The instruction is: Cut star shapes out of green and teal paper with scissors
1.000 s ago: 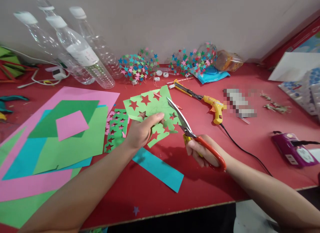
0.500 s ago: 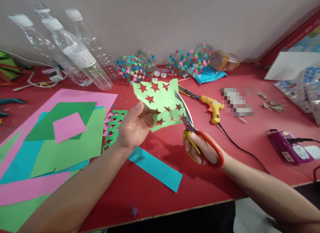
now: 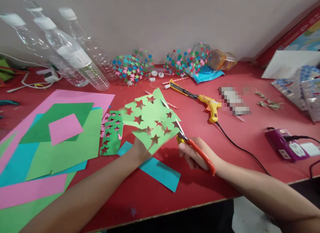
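your right hand (image 3: 191, 154) has fingers wrapped round the red-and-yellow scissors (image 3: 202, 155), blades partly behind the star-cut light-green sheet (image 3: 157, 109). left hand (image 3: 141, 149) is under it, probably bracing it above the desk (image 3: 205, 189); fingers hidden, can't tell grip.

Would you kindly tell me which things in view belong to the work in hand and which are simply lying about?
Apparently in use:
- scissors, in the right hand
- light green star-cut sheet, over the left hand, whose fingers are hidden

Apparently lying about:
- yellow glue gun
- clear plastic bottles
- purple socket block
- blue paper strip
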A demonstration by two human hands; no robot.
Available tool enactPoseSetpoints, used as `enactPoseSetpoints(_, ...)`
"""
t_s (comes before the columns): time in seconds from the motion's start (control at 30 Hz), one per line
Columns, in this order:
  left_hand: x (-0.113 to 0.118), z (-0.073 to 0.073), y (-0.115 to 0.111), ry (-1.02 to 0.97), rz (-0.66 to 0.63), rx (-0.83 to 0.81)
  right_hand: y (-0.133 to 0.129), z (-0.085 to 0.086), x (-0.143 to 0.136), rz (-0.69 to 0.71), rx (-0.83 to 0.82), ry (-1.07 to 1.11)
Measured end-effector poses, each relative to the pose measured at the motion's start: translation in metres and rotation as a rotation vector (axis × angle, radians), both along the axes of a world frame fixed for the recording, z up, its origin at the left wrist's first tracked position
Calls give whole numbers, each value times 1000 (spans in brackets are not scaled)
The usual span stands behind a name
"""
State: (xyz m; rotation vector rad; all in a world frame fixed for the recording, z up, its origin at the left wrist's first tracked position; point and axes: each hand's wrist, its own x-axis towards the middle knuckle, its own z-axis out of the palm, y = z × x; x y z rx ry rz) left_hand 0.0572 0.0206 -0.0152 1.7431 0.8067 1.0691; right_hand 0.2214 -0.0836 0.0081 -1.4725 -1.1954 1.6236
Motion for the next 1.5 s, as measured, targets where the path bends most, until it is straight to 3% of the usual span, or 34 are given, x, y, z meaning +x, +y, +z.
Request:
enactPoseSetpoints(0.1, -1, -6, -3, -4, -4, -28, 0, 3, -4, -59, -20, -40)
enactPoseSetpoints(0.27, -4, 8, -14, 25, -143, -290, 2, -1, -5, -136, 0, -98)
enactPoseSetpoints(0.4, -5, 17, -18, -27, -250, -258, 3, -6, -3, -160, 49, -102)
enactPoseSetpoints(0.47, -4, 17, -16, -96, -212, -257, 3, -7, -3, -171, 57, -109)
enactPoseSetpoints(0.63, -1, 16, -4, -140, 151, -348, 4, -6, -4, -157, 65, -137)
enactPoseSetpoints(0.77, 1, 23, 2, -186, 296, -411, 3, -6, -4, -125, 61, -154)
enactPoseSetpoints(0.93, 0, 34, 6, -229, 306, -386, 4, -1, 2, -65, 49, -144)
enactPoseSetpoints(1.13, -5, 38, 12, -261, 307, -341, 5, 6, 8, 43, 107, -169)
enactPoseSetpoints(1.5, -14, 47, 23, -245, 213, -402, 8, 7, 14, 52, 85, -196)
